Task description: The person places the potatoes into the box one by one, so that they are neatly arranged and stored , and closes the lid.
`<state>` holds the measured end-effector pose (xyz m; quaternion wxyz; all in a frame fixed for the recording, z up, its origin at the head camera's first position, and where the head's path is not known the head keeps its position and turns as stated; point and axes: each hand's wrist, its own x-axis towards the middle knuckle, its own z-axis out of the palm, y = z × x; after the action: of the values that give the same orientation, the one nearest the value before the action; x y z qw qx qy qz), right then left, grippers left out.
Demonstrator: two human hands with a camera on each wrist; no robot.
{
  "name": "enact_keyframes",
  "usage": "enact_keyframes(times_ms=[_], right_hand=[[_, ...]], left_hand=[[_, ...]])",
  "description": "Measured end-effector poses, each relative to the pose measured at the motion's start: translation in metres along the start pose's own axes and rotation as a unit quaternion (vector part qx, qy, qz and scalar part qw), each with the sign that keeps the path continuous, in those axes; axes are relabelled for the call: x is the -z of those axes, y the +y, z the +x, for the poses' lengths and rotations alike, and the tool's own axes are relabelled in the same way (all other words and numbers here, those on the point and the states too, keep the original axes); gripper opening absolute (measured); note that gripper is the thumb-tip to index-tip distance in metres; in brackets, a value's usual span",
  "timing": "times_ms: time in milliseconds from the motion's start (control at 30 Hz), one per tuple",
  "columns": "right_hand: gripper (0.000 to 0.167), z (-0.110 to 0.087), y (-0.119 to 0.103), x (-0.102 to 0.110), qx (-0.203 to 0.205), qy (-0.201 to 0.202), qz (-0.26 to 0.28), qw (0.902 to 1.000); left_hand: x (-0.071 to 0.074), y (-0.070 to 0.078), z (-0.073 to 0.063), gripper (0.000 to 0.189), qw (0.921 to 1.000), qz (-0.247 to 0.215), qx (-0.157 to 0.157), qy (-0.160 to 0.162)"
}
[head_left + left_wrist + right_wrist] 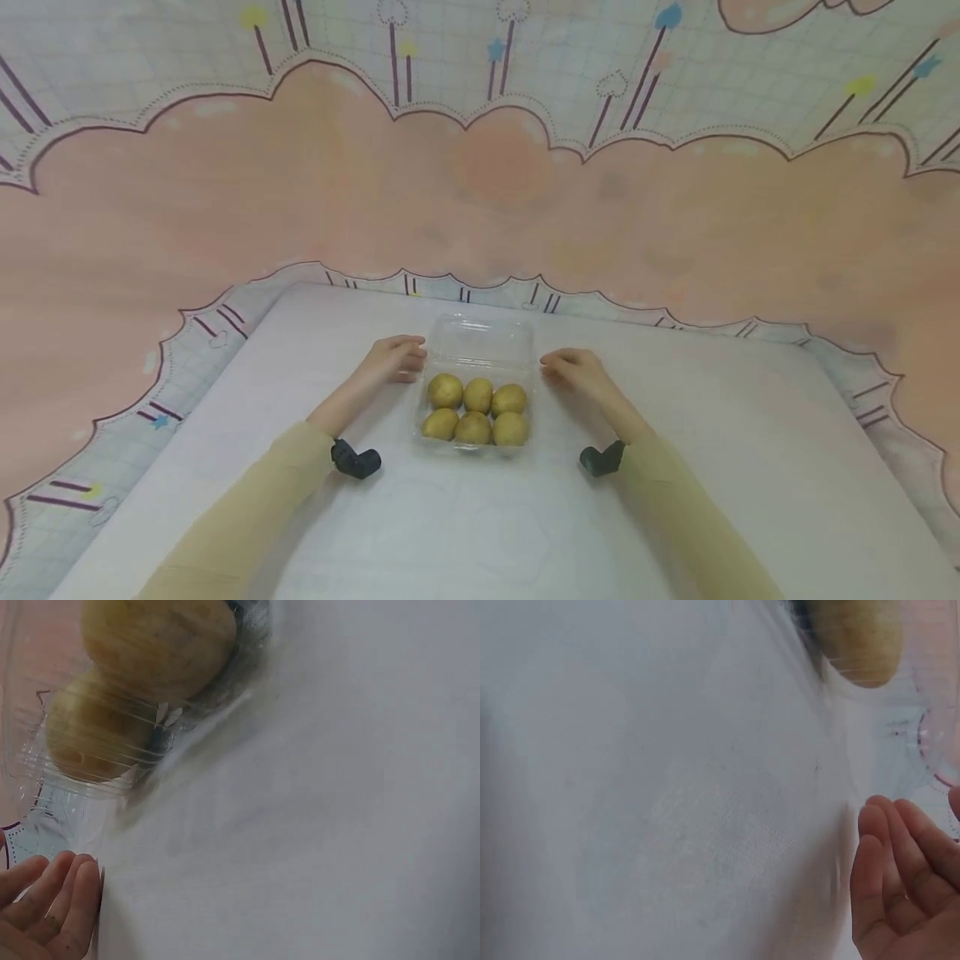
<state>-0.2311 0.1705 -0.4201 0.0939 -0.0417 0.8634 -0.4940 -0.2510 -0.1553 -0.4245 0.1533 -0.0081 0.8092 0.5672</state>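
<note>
A clear plastic clamshell box (420,417) lies on the table with its lid (482,337) folded back, away from me. Several yellow-brown potatoes (477,395) sit inside in two rows; some of them (157,645) show through the wall in the left wrist view. My left hand (395,358) is beside the lid's left side, fingers loosely bent and holding nothing. On the opposite side, my right hand (576,369) is close to the lid's right edge, also holding nothing. Both hands appear apart from the box, by a small gap.
A white cloth or sheet covers the table (675,400). Behind it and along the sides hangs a patterned curtain (480,192) in peach and pale blue. Small black wrist devices (356,460) sit at both sleeves.
</note>
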Motion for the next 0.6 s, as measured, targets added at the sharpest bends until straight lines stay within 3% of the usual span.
enact_keyframes(times_ms=[133, 300, 600], right_hand=[[0.036, 0.007, 0.000, 0.000, -0.029, -0.019, 0.012, 0.9993], [0.037, 0.013, -0.001, -0.005, -0.045, -0.010, 0.017, 0.9988], [0.035, 0.020, -0.003, -0.013, -0.049, -0.007, 0.042, 0.9979]], left_hand=[[-0.002, 0.004, 0.011, 0.046, 0.9999, 0.005, 0.005, -0.011], [-0.004, 0.008, 0.019, 0.049, 0.9997, 0.003, 0.010, -0.021], [-0.006, 0.014, 0.018, 0.052, 0.9995, 0.024, 0.006, -0.017]])
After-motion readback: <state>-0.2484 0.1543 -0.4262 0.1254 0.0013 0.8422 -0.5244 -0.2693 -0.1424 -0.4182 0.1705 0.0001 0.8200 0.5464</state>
